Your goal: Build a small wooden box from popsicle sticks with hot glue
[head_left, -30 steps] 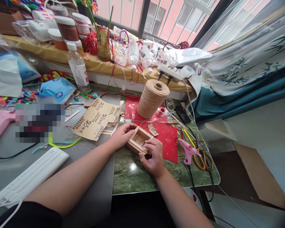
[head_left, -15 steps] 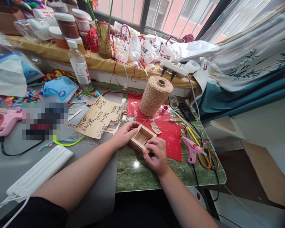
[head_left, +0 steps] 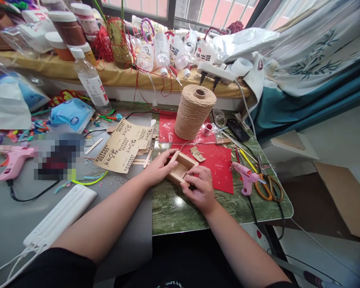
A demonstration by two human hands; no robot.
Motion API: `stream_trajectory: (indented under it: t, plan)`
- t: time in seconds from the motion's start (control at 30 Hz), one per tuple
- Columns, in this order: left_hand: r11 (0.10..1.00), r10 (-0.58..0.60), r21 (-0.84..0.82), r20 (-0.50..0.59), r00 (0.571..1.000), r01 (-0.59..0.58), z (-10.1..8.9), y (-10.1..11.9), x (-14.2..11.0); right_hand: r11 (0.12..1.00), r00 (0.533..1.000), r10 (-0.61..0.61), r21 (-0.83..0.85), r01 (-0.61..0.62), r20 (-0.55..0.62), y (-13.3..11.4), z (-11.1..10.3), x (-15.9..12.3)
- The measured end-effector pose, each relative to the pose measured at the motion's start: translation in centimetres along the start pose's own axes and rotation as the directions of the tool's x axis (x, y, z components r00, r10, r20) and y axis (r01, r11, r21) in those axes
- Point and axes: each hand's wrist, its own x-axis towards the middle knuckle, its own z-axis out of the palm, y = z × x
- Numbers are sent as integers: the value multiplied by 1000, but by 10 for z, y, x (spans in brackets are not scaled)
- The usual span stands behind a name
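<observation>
Between my hands is a small open wooden box [head_left: 184,163] built of flat sticks, tilted above the green table. My left hand [head_left: 159,168] grips its left side, with the thumb over the rim. At the near right corner, the fingers of my right hand [head_left: 200,188] are pinched on the box wall. Behind the box stands a large spool of twine [head_left: 195,114], and a strand runs from it down toward the box's far edge. A small piece of sandpaper [head_left: 197,153] lies on the red sheet [head_left: 220,168] just beyond.
A pink glue gun [head_left: 245,176] and orange-handled scissors [head_left: 268,188] lie to the right. Sandpaper sheets [head_left: 121,146] and craft sticks [head_left: 148,157] are on the left. A white power strip [head_left: 61,214] sits near my left forearm. Bottles and jars [head_left: 90,78] line the back ledge.
The camera view has shifted slightly. My left thumb has come over the box rim, and the box is turned a little. Both hands keep their hold.
</observation>
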Motion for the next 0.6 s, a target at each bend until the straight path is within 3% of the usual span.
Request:
stream_trajectory:
  t: [0.1,0.33,0.6]
  plan:
    - [995,-2,97,34,999,-2,-2,-1,-2,1000,1000,0,15,0,10,1,-2,1]
    - [999,-19,44,37,999,17,-2,-3,-1,992,998,-47,118,42,45,7,-9,5]
    - [999,-14,42,49,999,12,-2,-2,-2,993,999,-51,111,50,12,1,-11,5]
